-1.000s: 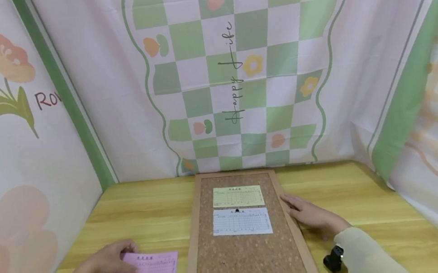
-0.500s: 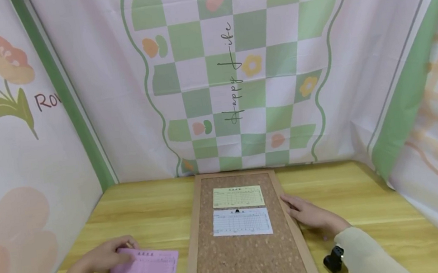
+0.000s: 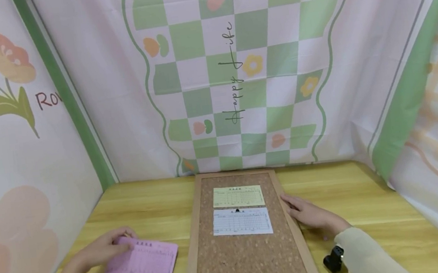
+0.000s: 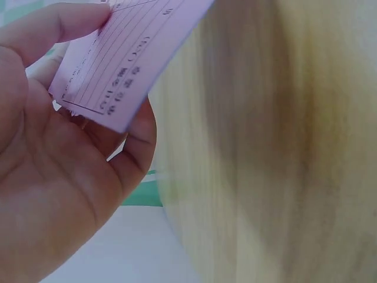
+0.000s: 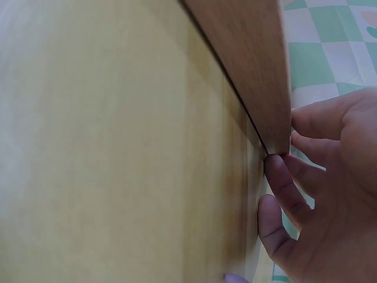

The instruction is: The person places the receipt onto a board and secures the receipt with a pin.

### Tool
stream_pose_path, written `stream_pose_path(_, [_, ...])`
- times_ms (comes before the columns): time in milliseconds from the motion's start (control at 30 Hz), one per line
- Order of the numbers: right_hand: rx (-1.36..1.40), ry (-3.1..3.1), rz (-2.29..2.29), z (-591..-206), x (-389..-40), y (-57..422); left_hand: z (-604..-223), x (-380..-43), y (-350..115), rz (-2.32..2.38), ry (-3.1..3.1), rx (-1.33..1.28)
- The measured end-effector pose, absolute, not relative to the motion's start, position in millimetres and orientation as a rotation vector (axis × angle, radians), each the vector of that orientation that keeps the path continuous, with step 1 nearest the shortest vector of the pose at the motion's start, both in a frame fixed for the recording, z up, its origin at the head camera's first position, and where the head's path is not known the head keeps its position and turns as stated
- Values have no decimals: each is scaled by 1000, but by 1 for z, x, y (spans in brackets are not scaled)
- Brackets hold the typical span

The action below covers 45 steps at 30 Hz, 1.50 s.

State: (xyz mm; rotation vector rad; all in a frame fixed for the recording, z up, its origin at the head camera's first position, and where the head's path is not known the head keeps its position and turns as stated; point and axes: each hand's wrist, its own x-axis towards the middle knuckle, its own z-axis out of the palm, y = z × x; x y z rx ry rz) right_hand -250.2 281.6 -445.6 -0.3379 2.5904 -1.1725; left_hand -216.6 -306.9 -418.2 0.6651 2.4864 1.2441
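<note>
My left hand (image 3: 103,248) pinches a pink printed form slip (image 3: 148,261) by its left end, left of the cork board. In the left wrist view the thumb lies on the printed face of the slip (image 4: 126,65), with fingers behind it. My right hand (image 3: 314,213) rests at the right side of the cork board (image 3: 250,260), fingertips on its wooden frame. In the right wrist view those fingertips meet the frame's edge (image 5: 259,76). A yellow form slip (image 3: 238,197) lies on the cork above a blue one (image 3: 242,224), with a small black pin (image 3: 237,210) at the blue slip's top edge.
The board lies on a wood-grain table (image 3: 150,208), its far end near a green-checked curtain (image 3: 245,151). A small purple thing (image 3: 325,238) sits on the table by my right wrist. Printed fabric walls stand on both sides.
My left hand has risen slightly and shifted back with the pink slip, whose right end now tilts downward toward me. My right hand and the board have stayed in place.
</note>
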Motion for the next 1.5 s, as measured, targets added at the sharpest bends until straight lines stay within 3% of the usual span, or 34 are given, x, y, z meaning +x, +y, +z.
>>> stream_pose_path(767, [-334, 2581, -1196, -448, -253, 282, -396, -216, -305, 1389, 2344, 640])
stream_pose_path(1500, [-433, 2653, -1159, -446, -256, 282, -411, -235, -257, 1428, 2302, 657])
